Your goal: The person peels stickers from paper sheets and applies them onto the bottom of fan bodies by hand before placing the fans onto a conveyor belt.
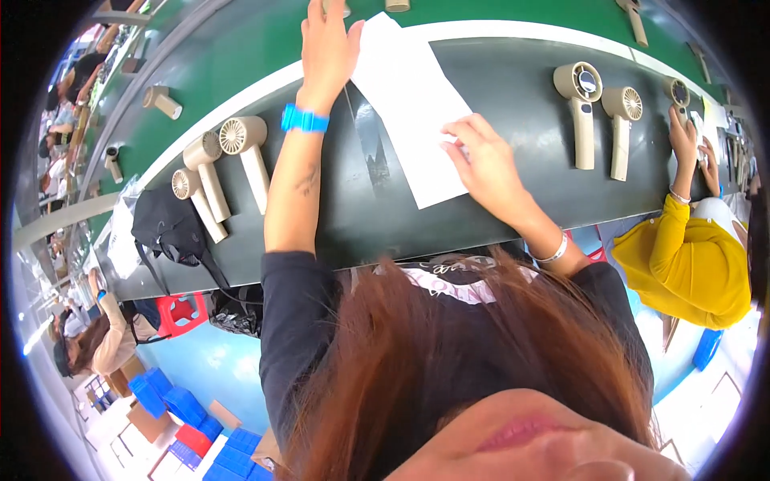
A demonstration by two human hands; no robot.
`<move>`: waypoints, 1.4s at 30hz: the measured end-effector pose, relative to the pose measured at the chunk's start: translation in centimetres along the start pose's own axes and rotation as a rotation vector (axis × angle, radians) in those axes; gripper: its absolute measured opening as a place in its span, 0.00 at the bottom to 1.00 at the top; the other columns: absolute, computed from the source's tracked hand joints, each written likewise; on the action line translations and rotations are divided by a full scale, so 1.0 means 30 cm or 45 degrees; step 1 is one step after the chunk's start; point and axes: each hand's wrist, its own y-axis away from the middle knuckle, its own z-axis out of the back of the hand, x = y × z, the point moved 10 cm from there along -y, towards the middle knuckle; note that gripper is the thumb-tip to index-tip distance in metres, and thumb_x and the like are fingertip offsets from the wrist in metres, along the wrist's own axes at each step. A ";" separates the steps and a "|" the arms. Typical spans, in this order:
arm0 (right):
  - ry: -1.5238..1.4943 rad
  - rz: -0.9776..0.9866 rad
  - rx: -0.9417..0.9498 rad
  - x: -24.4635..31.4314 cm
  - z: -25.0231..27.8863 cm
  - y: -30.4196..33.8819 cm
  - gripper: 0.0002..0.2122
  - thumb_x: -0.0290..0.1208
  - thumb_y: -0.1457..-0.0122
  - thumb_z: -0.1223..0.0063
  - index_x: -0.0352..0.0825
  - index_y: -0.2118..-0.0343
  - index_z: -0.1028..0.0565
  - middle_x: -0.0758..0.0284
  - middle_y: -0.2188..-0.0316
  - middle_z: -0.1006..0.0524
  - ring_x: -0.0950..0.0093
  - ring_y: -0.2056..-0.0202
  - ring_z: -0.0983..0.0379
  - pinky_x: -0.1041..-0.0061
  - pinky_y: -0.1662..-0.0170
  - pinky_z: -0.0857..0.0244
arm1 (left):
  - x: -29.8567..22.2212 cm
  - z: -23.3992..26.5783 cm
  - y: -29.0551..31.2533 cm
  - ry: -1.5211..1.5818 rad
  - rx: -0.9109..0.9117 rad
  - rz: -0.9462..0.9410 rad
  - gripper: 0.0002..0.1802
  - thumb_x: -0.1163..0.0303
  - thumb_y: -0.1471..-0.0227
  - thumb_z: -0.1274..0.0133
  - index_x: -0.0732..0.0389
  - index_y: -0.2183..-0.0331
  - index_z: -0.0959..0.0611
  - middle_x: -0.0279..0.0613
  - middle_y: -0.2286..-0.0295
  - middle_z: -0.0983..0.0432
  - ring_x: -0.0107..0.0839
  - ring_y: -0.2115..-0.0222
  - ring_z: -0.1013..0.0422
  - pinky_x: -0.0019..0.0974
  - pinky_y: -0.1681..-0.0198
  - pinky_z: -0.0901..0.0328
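Observation:
A long white paper sheet (411, 104) lies slantwise over the dark worktop, its far end reaching the green belt. My left hand (327, 52) stretches to the far side, beside the sheet's far end, with fingers extended and their tips at the picture's top edge. A beige piece (346, 10) shows partly behind that hand. Over the sheet's near right edge, my right hand (486, 167) has its fingers curled together; a bit of white shows between them, but whether it is paper or cloth I cannot tell. Three beige handheld fans (243, 138) stand left of my left forearm.
To the right are two more beige handheld fans (578, 84) (622, 104). Several fans (163, 102) lie along the green belt (497, 18). A black backpack (168, 228) rests at the worktop's left. On the right, a person in a yellow top (682, 260) handles a fan.

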 end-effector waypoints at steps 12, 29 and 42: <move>-0.008 -0.135 0.002 0.015 -0.023 -0.023 0.04 0.21 0.50 0.48 0.35 0.71 0.30 0.63 0.68 0.30 0.61 0.63 0.30 0.65 0.61 0.35 | -0.215 -0.057 0.296 0.365 0.765 0.085 0.16 0.75 0.53 0.46 0.65 0.59 0.24 0.52 0.52 0.35 0.51 0.50 0.40 0.46 0.49 0.41; -0.774 -0.099 -0.206 -0.039 0.260 -0.002 0.03 0.20 0.43 0.50 0.31 0.66 0.31 0.72 0.68 0.32 0.83 0.66 0.35 0.84 0.59 0.41 | -0.034 -0.056 0.046 0.011 0.324 0.134 0.21 0.68 0.57 0.41 0.65 0.60 0.26 0.52 0.59 0.32 0.49 0.58 0.36 0.45 0.56 0.37; -0.814 -0.077 -0.362 -0.031 0.301 0.006 0.06 0.20 0.44 0.49 0.30 0.63 0.31 0.71 0.70 0.29 0.83 0.68 0.33 0.84 0.61 0.39 | 0.250 0.002 -0.078 0.114 -0.183 0.497 0.21 0.74 0.60 0.41 0.63 0.61 0.27 0.49 0.72 0.25 0.41 0.73 0.28 0.38 0.66 0.32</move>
